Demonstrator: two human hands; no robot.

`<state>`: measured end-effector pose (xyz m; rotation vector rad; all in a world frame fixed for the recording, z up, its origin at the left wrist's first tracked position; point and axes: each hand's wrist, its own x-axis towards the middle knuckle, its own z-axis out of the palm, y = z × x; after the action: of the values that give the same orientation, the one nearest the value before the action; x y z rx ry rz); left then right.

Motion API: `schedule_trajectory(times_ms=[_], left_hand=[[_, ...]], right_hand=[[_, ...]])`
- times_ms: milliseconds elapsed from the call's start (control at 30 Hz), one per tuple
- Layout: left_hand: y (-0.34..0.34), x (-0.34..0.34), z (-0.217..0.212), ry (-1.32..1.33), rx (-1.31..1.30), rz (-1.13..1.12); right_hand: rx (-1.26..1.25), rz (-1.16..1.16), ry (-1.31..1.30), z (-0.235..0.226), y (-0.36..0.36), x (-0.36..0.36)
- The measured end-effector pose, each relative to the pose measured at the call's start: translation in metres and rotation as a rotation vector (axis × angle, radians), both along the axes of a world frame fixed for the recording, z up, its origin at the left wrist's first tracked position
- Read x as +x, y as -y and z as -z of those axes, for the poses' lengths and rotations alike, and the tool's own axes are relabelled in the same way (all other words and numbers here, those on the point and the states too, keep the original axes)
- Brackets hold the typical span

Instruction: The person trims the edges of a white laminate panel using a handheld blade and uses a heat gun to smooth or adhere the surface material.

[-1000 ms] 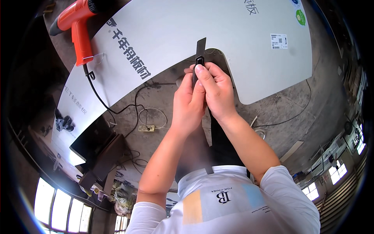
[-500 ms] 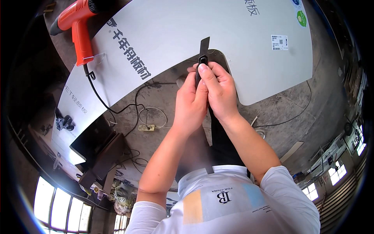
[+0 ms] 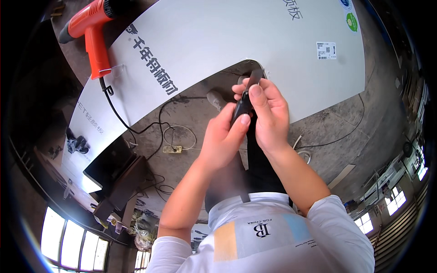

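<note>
Between my hands is a utility knife with a black handle [image 3: 241,107] and a wide dark blade [image 3: 256,75], tilted up to the right. My left hand [image 3: 219,135] is closed round the handle, its thumb lying along it. My right hand [image 3: 271,117] is closed at the front of the knife, its thumb by the base of the blade and its fingers behind. The blade looks slightly blurred. Both hands are over the curved cut-out of a white board [image 3: 314,82], close to its inner corner.
At the far left lies a red heat gun [image 3: 95,52], its black cord [image 3: 119,117] running down to the floor. A yellowish power strip [image 3: 172,149] sits among cables there. A small black object [image 3: 76,144] rests at the board's left end, near a dark box-like piece [image 3: 116,170].
My hands have moved apart slightly, the right one outward to the right. The knife has tipped from nearly upright to leaning right, and its blade is lower.
</note>
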<state>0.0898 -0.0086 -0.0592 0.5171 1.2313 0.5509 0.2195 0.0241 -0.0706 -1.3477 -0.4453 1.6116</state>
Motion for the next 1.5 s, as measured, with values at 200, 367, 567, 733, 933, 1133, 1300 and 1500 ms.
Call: schedule_trajectory(times_ms=[200,367,567,733,933,1133,1300,1500], left_hand=[[0.026,-0.006,-0.007,-0.068,0.077,0.035],[0.021,0.001,-0.011,0.021,0.015,-0.311],[-0.006,-0.009,-0.005,-0.064,0.046,-0.225],[-0.019,-0.007,0.000,-0.126,0.084,-0.099],[-0.031,0.006,0.011,-0.123,0.062,-0.065],[-0.034,0.008,0.013,-0.118,0.054,-0.089],[-0.035,0.009,0.011,-0.119,0.039,-0.081],[-0.035,0.011,0.014,-0.146,0.059,-0.066]], right_hand=[[-0.040,-0.119,0.038,-0.011,0.004,0.015],[-0.014,0.020,0.059,-0.007,0.012,0.005],[0.091,-0.234,0.135,0.014,0.030,0.010],[-0.019,-0.115,-0.001,0.012,0.009,-0.006],[-0.147,-0.039,-0.132,0.017,-0.020,-0.016],[-0.159,0.006,-0.187,0.022,-0.020,-0.018],[-0.162,0.054,-0.162,0.019,-0.021,-0.023],[-0.154,0.068,-0.131,0.020,-0.020,-0.021]])
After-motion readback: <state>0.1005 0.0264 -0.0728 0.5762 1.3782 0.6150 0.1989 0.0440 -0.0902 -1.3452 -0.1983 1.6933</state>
